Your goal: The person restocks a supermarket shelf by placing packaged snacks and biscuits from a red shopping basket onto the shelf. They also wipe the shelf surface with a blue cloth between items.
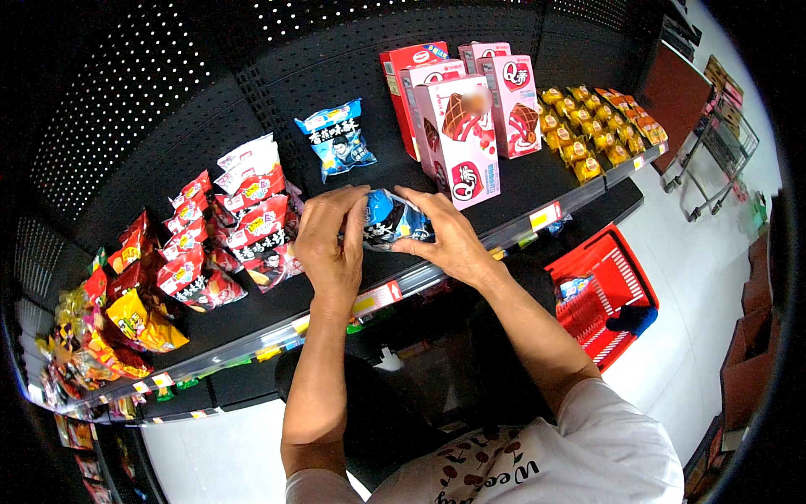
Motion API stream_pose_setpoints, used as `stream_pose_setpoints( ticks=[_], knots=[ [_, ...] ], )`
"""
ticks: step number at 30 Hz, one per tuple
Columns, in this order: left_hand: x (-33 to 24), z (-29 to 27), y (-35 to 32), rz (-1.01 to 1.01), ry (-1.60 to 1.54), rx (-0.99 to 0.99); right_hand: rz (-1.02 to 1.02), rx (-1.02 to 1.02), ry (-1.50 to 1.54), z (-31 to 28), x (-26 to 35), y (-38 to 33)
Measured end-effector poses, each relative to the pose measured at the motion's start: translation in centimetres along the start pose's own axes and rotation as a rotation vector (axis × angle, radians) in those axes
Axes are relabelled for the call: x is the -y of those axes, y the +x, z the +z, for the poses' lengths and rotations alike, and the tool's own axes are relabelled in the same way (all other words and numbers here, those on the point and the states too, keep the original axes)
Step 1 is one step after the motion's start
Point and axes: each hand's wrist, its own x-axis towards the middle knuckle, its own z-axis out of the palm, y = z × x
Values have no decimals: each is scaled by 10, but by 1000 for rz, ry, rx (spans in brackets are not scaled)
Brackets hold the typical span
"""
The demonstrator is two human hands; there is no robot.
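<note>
"Shelving [218,328], black and long, sweeps from the lower left of the frame to the upper right. What comes next in size?"

"A red slotted shopping basket [588,256], right of centre and below the shelf edge, with a blue-and-white packet [575,288] inside."

"After that?"

"Pink snack cartons [457,139], upright at upper centre, just above the right hand [449,239]."

"How are the hands?"

"Both closed on one thing at mid-frame. The left hand [332,227] grips its left edge; the right has fingers over the top and its thumb along the lower side."

"And what stands near them?"

"A blue snack bag, the upright one [337,143], above and left of the grip. Its long axis runs up the frame, tilted slightly, and the left hand is clearly the nearer, knuckles just under its base (touching or not, I can't tell)."

"So the held thing?"

"A crinkled blue pouch [386,223] of similar colouring, squarely between the palms, below and right of that upright bag. It's foreshortened, so its long axis is unclear, as is whether it rests on the deck."

"Anything smaller?"

"A price tag [382,297] on the shelf edge, below the pouch."
</note>
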Motion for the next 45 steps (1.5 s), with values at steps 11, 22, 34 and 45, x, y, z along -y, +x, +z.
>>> stream_pose_setpoints(
  ticks=[11, 22, 34, 45],
  knots=[
    [-9, 1, 1, -50, -62, -50, 16, -5, 38, 1, -17, -2],
    [-36, 12, 3, 225, 93, 70, -123, -274, -224, -17, 20, -20],
    [-95, 39, -11, 483, 7, 145, -95, -325, -15, -68, 14, -73],
    [-85, 44, -9, 322, -12, 14, 411, -486, 127, -203, -49, -202]
  ],
)
